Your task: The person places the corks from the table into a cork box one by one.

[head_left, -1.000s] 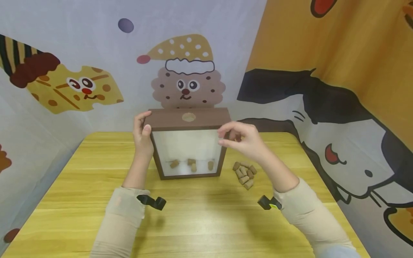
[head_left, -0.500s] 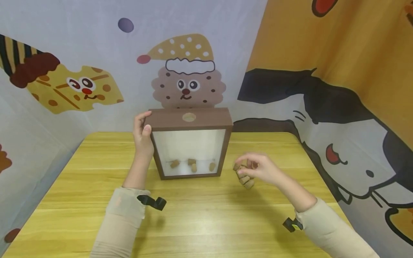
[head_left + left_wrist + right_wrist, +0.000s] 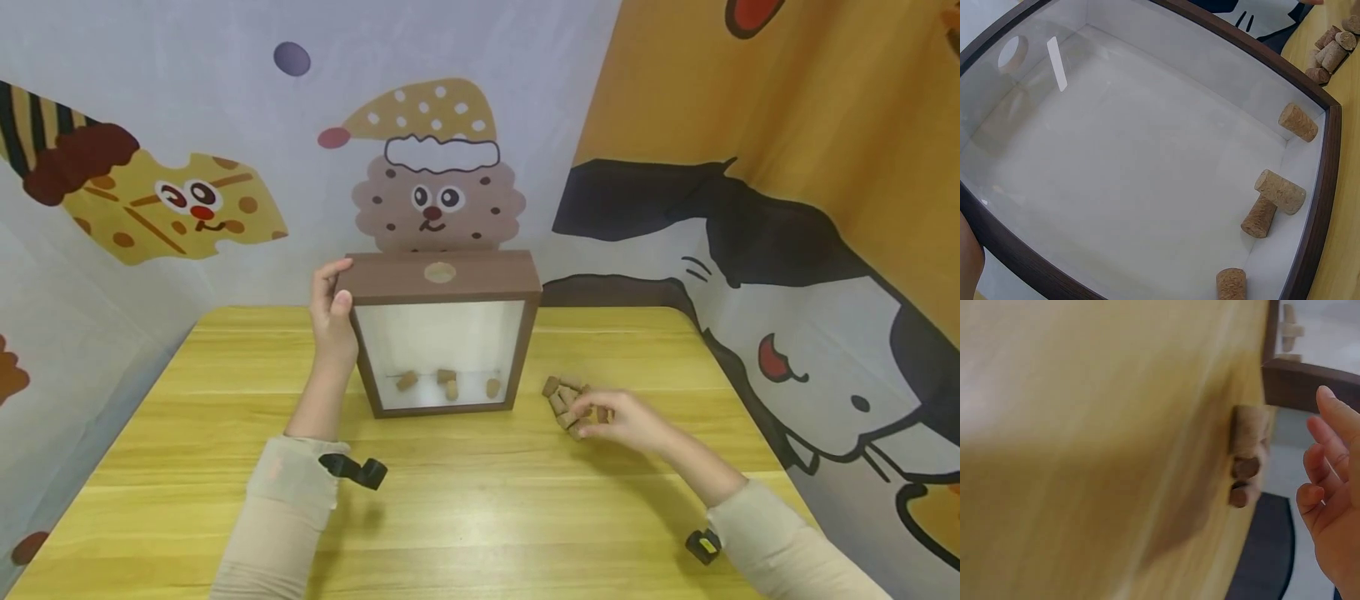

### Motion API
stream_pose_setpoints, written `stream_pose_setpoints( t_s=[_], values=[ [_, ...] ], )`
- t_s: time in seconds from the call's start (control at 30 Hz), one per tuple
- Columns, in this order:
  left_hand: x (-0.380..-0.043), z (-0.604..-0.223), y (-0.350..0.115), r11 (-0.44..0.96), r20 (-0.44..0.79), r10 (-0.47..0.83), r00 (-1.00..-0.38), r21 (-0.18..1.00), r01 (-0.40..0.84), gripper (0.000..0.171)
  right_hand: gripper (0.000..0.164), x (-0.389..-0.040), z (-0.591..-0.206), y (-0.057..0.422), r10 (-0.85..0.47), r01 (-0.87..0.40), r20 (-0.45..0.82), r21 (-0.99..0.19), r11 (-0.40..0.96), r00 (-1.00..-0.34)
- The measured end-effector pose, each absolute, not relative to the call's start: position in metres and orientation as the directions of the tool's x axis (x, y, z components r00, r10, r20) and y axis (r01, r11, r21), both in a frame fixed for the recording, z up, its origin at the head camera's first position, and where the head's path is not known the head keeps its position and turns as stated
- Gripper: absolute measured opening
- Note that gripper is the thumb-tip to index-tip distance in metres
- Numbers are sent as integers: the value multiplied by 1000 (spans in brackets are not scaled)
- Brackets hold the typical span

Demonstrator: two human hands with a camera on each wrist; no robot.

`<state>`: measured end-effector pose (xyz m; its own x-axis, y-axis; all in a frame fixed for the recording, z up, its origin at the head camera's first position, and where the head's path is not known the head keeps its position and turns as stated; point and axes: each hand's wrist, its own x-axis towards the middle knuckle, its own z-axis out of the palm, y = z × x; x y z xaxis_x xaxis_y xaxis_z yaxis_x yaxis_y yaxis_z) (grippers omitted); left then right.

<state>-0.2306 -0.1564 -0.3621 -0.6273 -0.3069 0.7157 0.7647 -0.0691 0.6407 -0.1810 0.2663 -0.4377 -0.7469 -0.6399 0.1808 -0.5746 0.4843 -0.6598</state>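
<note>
Left hand (image 3: 333,321) grips the upper left corner of the brown-framed box (image 3: 390,279), thumb on the front and fingers over the top; the right hand (image 3: 618,422) is to the right of the box, grasping nothing that shows, its thumb and forefinger parted in the right wrist view. Between that hand and the box's lower right corner lies the pile of corks (image 3: 558,404), just off the fingertips' left; whether they touch the nearest cork I cannot tell. So the right hand is much the nearer, with the left on the box's far side from the pile. As a group the corks stretch from beside the box's corner toward the person, though single corks point different ways. Four more corks (image 3: 1282,192) are inside the box, along its bottom, and the round hole (image 3: 439,272) is in its top. Half a second earlier the right hand was over the pile's farther end; now it is lower, at the end nearest the person, while the left hand looks unchanged on the box.
</note>
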Motion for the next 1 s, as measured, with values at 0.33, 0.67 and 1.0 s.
stream_pose_setpoints(
  t_s=[0.33,0.67,1.0],
  values=[
    [-231,-362,-156,-71,714,-314,-626,640,765,69,28,-188,-466,278,-642,-559,126,-634,534,-756],
    [-229,-363,-156,-73,707,-315,-633,647,759,71,29,-189,-478,281,-644,-631,188,-522,574,-741],
    [-229,-363,-156,-68,707,-310,-636,651,756,72,28,-186,-474,278,-605,-583,163,-542,605,-779]
  ],
)
